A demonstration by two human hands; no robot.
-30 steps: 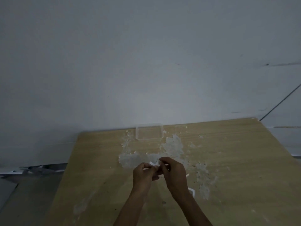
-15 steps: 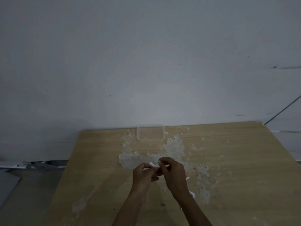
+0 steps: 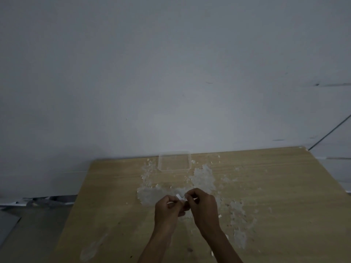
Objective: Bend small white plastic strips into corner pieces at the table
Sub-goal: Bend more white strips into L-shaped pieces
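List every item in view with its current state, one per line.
White plastic strip: pinched between both hands, above the table.
Left hand: grip closed on the strip.
Right hand: grip closed on the strip.
Clear container: open, looks empty, at the table's far edge.
Table: littered with white scraps.

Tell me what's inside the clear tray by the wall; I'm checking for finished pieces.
The clear tray looks empty: only the wooden table shows through it. White scraps lie around it, outside. Dim light could hide something tiny.
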